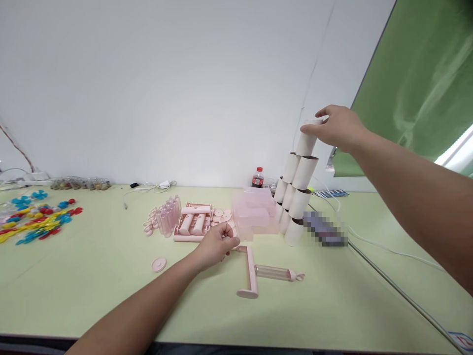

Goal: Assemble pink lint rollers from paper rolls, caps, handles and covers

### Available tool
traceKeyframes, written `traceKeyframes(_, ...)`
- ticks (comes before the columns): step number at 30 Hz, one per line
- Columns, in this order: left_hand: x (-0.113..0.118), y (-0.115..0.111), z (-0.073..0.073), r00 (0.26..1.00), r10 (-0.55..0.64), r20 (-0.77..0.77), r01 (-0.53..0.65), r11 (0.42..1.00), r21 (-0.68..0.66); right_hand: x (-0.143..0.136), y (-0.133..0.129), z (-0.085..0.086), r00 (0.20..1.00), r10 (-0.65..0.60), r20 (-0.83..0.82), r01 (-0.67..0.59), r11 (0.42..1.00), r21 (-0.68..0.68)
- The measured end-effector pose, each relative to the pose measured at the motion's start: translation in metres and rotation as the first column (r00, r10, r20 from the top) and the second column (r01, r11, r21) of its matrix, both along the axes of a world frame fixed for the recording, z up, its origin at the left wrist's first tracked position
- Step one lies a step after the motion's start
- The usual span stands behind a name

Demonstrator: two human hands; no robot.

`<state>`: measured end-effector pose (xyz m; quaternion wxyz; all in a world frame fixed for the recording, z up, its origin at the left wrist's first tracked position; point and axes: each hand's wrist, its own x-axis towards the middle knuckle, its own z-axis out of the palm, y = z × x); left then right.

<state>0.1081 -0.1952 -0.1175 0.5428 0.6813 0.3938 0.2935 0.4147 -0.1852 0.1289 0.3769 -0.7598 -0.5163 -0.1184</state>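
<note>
Right hand (pixel 339 129), partly spread, grips the topmost white tube (pixel 306 145); left hand (pixel 215 246), curled, pinches a pink frame (pixel 252 273).

Through the head camera I saw my bare right forearm (pixel 417 182) slanting in from the right, the right hand (pixel 338 127) high, thumb and fingers parted. My left forearm (pixel 148 301) rose from below, the left hand (pixel 216 244) lower, fingers curled.

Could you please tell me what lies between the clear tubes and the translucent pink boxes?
In the head view, pink plastic frames and, nearer the boxes, pink discs lie between them.
</note>
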Motion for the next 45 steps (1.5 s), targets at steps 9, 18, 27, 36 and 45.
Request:
traceKeyframes(9, -0.001, -0.003, 0.002, 0.999, -0.027, -0.044, 0.027, 1.0, -0.001, -0.001, -0.002, -0.002, 0.999, 0.035, 0.007, -0.035, 0.999, 0.0)
traceKeyframes(18, -0.001, -0.005, 0.008, 0.993, -0.011, -0.115, 0.021, 0.997, 0.081, 0.005, -0.005, 0.0, 0.995, 0.066, -0.068, -0.057, 0.991, 0.121)
traceKeyframes(27, -0.033, -0.006, 0.03, 0.683, -0.139, -0.717, 0.374, 0.91, 0.18, -0.061, -0.057, -0.049, 0.91, 0.369, 0.19, -0.406, 0.696, 0.593)
traceKeyframes(36, -0.034, 0.004, 0.016, 0.703, -0.016, -0.711, 0.285, 0.922, 0.261, -0.105, -0.092, -0.15, 0.646, 0.737, -0.201, -0.67, 0.421, -0.611)
traceKeyframes(45, -0.018, 0.0, 0.009, 0.698, 0.109, -0.708, 0.273, 0.874, 0.403, -0.084, -0.075, -0.215, 0.739, 0.633, -0.231, -0.553, 0.374, -0.745)
